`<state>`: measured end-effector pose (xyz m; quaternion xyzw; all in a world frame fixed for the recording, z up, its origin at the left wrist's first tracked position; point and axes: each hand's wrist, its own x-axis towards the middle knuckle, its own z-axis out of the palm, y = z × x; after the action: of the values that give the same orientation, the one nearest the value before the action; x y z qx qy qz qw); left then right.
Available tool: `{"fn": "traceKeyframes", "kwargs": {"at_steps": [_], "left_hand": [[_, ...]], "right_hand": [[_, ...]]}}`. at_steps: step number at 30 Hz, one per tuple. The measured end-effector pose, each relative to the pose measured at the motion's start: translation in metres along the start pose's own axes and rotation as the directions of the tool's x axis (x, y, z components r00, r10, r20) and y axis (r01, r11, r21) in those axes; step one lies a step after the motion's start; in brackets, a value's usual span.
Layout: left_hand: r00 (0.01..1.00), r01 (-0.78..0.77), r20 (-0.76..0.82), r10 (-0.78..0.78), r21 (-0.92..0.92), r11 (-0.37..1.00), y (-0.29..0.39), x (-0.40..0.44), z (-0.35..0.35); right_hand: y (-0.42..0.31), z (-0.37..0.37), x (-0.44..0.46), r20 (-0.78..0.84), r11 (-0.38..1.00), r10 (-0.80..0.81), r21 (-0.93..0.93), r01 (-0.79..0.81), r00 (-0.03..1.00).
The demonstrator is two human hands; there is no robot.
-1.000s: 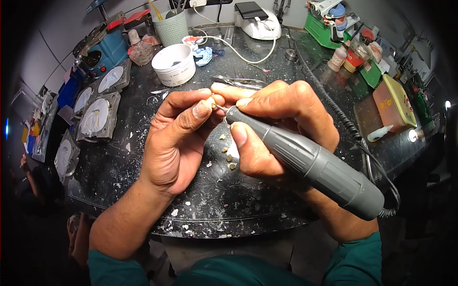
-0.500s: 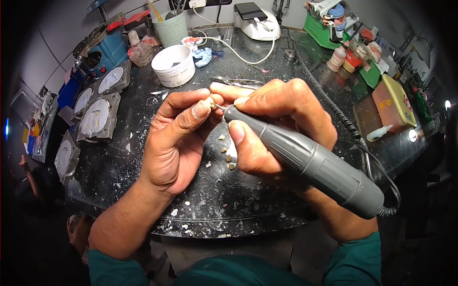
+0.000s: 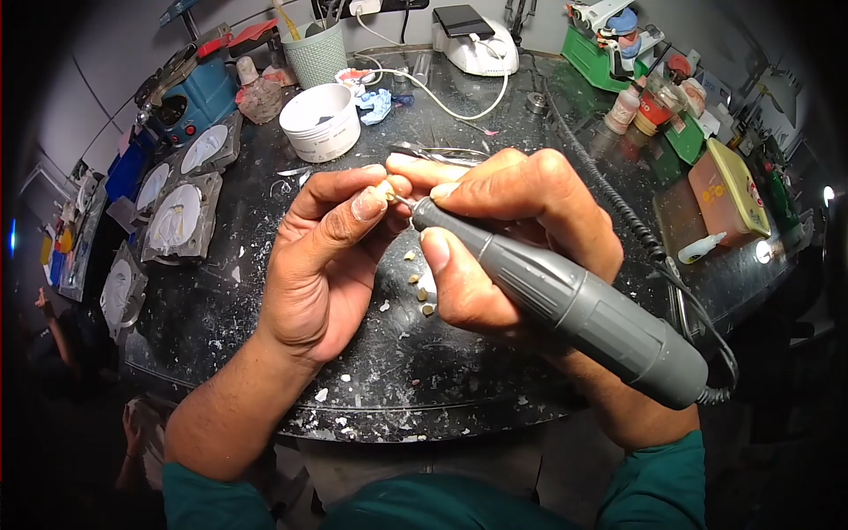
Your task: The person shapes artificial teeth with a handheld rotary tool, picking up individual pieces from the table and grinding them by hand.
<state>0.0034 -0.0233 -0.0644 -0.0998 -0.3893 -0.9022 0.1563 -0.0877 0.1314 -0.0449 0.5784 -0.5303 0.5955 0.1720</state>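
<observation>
Between thumb and fingertips, my left hand (image 3: 322, 256) pinches a small yellowish piece (image 3: 387, 191), mostly covered by the fingers. My right hand (image 3: 521, 234) is wrapped round a dark grey rotary handpiece (image 3: 587, 309), its thin metal tip pointing left at the piece. The tip appears to meet the piece, though the exact contact is too small to tell. The fingertips of both hands are close together. Several small tooth-like pieces (image 3: 427, 310) lie on the black table (image 3: 353, 389) below the hands.
A white tub (image 3: 321, 132) and a woven cup (image 3: 316, 60) stand behind my left hand. Plaster models in grey frames (image 3: 181, 219) lie at the left. A coiled cable (image 3: 618, 199) runs down the right, near a yellow-lidded box (image 3: 729, 187). Another person's hand (image 3: 44, 302) shows far left.
The handpiece and both hands' fingertips have shifted very slightly left. Both grips are unchanged. At the lower left, another person's arm has moved a little.
</observation>
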Motion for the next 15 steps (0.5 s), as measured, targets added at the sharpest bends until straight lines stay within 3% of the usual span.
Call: {"fn": "traceKeyframes", "kwargs": {"at_steps": [13,15], "left_hand": [[1.0,-0.003,0.015,0.003,-0.011,1.0,0.001,0.003,0.002],[1.0,-0.012,-0.022,0.015,0.134,0.991,0.004,0.008,-0.005]], "right_hand": [[-0.002,-0.007,0.004,-0.01,0.999,0.042,-0.022,-0.042,0.999],[0.001,-0.018,0.009,-0.004,0.994,0.003,-0.112,-0.003,1.0]]}}
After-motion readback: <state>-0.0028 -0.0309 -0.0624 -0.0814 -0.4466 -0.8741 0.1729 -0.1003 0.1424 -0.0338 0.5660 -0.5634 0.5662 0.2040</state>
